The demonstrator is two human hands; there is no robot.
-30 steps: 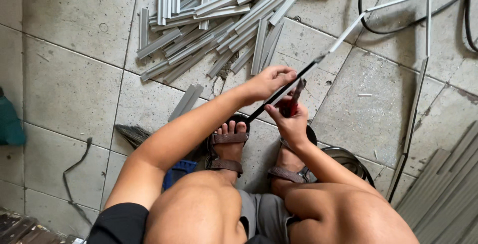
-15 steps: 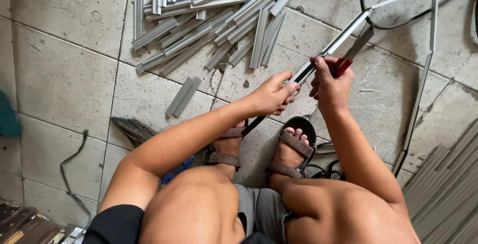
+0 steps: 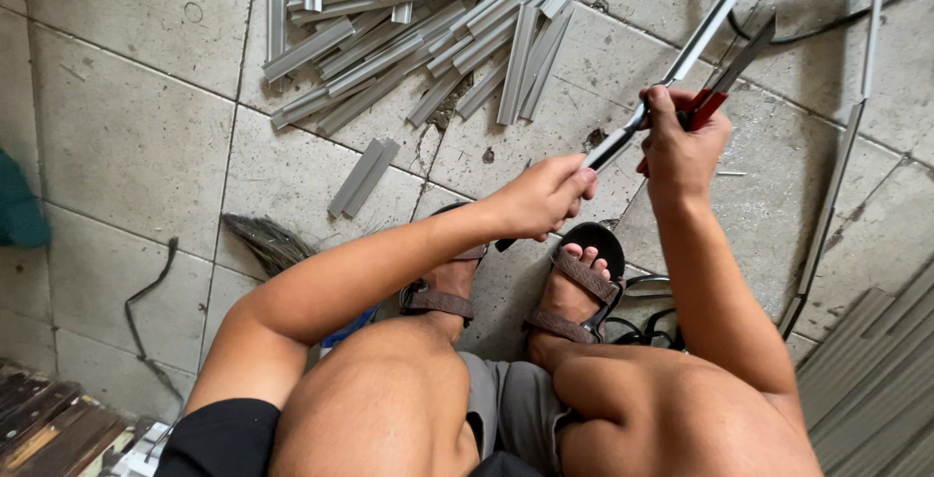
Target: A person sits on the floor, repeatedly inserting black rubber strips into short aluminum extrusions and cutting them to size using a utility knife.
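Grey strip (image 3: 681, 61): we see it run up-right from our left hand (image 3: 540, 195)
Right hand (image 3: 681, 141): nearer its far end, clenched on red-handled snips (image 3: 725, 83)
Left grip: closed round strip

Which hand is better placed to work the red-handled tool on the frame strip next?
Right, probably. The right hand already grips the red-handled tool, its blade lying along the grey frame strip. The left hand is lower on the same strip, pinching it steady, so it seems better kept as the brace.
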